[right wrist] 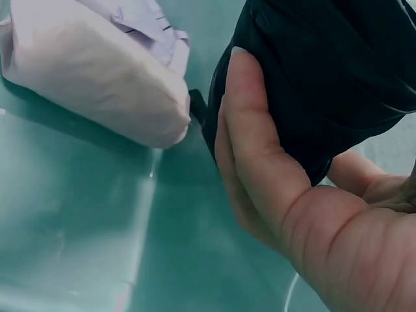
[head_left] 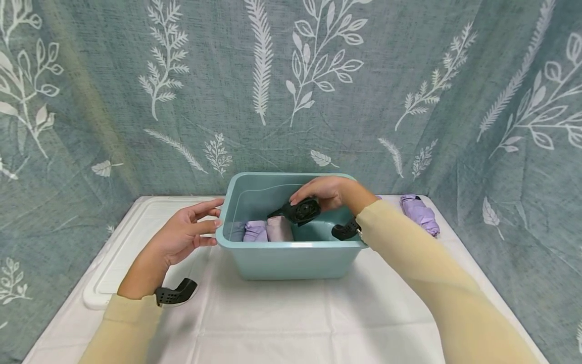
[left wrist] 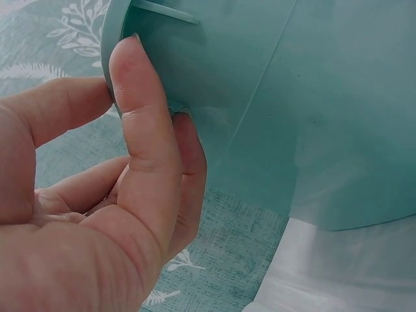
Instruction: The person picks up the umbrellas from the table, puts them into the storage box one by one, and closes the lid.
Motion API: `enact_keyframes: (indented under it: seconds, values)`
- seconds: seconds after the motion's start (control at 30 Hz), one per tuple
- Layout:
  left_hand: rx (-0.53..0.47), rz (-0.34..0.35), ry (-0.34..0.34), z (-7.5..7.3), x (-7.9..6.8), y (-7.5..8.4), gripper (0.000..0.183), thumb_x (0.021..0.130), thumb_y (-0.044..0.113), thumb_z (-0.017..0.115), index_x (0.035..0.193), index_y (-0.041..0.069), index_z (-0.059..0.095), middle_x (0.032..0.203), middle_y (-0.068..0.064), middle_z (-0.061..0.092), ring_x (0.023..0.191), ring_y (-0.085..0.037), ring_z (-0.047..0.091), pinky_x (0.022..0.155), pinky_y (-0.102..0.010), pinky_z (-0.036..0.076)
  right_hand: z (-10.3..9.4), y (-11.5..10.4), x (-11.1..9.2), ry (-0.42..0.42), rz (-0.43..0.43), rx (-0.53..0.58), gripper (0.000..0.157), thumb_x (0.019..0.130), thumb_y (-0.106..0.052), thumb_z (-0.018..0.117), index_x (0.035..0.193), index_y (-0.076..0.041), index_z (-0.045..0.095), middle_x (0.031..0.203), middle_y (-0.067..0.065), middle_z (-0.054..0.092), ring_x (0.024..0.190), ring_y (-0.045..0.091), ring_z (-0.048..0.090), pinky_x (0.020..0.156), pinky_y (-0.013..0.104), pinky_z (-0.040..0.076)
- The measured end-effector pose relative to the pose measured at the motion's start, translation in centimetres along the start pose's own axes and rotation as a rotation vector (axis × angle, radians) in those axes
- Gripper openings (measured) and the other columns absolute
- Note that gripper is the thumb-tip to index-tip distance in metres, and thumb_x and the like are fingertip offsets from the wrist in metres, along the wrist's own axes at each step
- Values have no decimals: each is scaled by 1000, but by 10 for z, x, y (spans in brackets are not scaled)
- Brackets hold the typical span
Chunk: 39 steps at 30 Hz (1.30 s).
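A light teal plastic bin stands on the table. My left hand is at its left end, thumb and fingers holding the rim. Inside the bin, my right hand grips a black bundle of rolled fabric that looks like a folded umbrella. The right wrist view shows my thumb along the dark fabric. Next to it in the bin lie a pale pinkish-grey bundle, a lilac bundle and a greyish one at the left end.
A white lid lies on the table at the left, partly behind my left arm. At the right back lies a purple folded bundle. A white cloth covers the table, and patterned teal curtains hang behind and beside it.
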<state>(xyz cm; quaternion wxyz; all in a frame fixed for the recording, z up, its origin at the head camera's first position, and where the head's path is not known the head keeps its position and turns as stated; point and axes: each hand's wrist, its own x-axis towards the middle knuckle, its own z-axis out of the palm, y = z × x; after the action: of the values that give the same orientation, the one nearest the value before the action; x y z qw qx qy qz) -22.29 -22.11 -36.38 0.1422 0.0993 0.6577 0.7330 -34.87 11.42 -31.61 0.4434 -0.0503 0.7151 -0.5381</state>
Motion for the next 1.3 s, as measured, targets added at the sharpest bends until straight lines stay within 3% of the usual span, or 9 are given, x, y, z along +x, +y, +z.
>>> enact_keyframes:
  seconds: [0.37,0.57,0.77,0.97,1.3]
  values:
    - [13,17,0,1,1,1,67,100,2,64,159,1,33,118,-3,55,81,-11,72,71,-26,63,2,4,12,-12,58,-45,55,99,-8,61,151,1,47,160,13,40,130,22,51,108,39,47]
    - [21,24,-5,2,1,1,67,100,1,63,159,0,32,118,-3,55,81,-10,72,72,-27,63,3,5,15,-19,68,-81,58,98,-7,62,152,3,44,159,13,41,127,21,52,102,37,50]
    - [18,18,-2,1,1,1,68,100,1,64,160,-1,30,119,-3,54,81,-10,72,71,-26,63,4,7,20,-65,95,-91,61,99,-4,61,155,2,40,165,14,32,129,22,52,101,37,52]
    - [11,17,1,1,0,2,68,100,2,64,159,0,31,119,-3,54,81,-10,72,72,-26,63,5,9,24,-60,146,-112,57,96,3,65,151,-2,47,158,16,43,129,25,55,116,47,45]
    - [5,16,-5,0,0,0,67,100,1,63,159,0,32,118,-2,55,81,-10,72,72,-26,63,5,15,33,-99,222,-195,64,95,2,69,152,-5,40,135,12,53,104,21,62,89,34,55]
